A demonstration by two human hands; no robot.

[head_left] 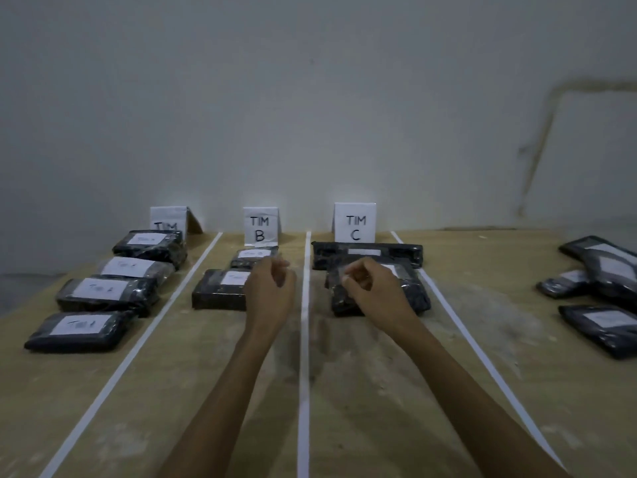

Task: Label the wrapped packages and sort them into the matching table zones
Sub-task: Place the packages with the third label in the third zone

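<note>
Black wrapped packages with white labels lie in taped zones on a wooden table [362, 391]. Several sit in the left zone, the nearest package [79, 331] at the front, behind them a half-hidden sign [169, 219]. Two lie below the TIM B sign [260, 225]: a far one [253, 257] and a near one [219, 289]. Below the TIM C sign [355, 222] a long package [367, 253] lies behind another package [410, 291]. My left hand [270, 288] hovers loosely curled, holding nothing. My right hand [372, 288] hovers loosely curled over that front package.
White tape lines [305, 374] split the table into lanes running away from me. Right of the last line [482, 357], a loose group of black packages [603, 326] lies near the right edge. A plain wall stands right behind the signs.
</note>
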